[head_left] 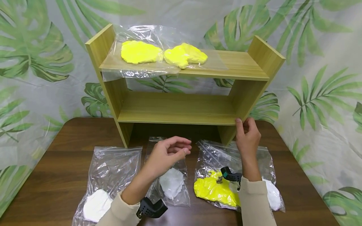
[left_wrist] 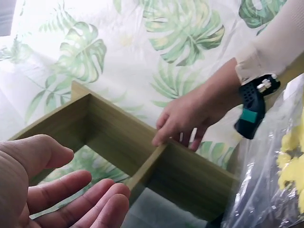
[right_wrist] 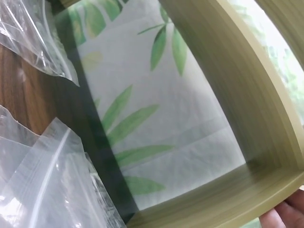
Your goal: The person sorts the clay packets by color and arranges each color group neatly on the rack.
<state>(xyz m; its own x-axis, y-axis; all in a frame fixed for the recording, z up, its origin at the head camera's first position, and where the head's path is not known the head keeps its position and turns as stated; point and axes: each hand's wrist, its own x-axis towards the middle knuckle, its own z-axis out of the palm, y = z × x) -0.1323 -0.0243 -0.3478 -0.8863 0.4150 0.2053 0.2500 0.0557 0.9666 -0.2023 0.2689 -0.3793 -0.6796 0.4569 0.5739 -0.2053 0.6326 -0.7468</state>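
A two-tier wooden shelf (head_left: 175, 108) stands on the table in the head view. My right hand (head_left: 248, 135) grips its right side panel by the front edge, near the lower board, thumb at the front and fingers curled round the outer side. In the right wrist view, only the fingers (right_wrist: 285, 216) of that hand show, at the panel's edge. My left hand (head_left: 169, 153) is held in the air before the shelf, fingers loosely bent with nothing in them. On the upper board lie two flattened yellow lumps (head_left: 141, 51) in clear plastic bags.
Clear zip bags lie along the front of the brown table (head_left: 51, 175). White lumps are in the left bag (head_left: 97, 205), the middle bag (head_left: 172, 183) and the far-right bag (head_left: 272, 194). A yellow lump (head_left: 216, 190) in a bag lies beside my right forearm. Leaf-patterned cloth (head_left: 319, 40) hangs behind.
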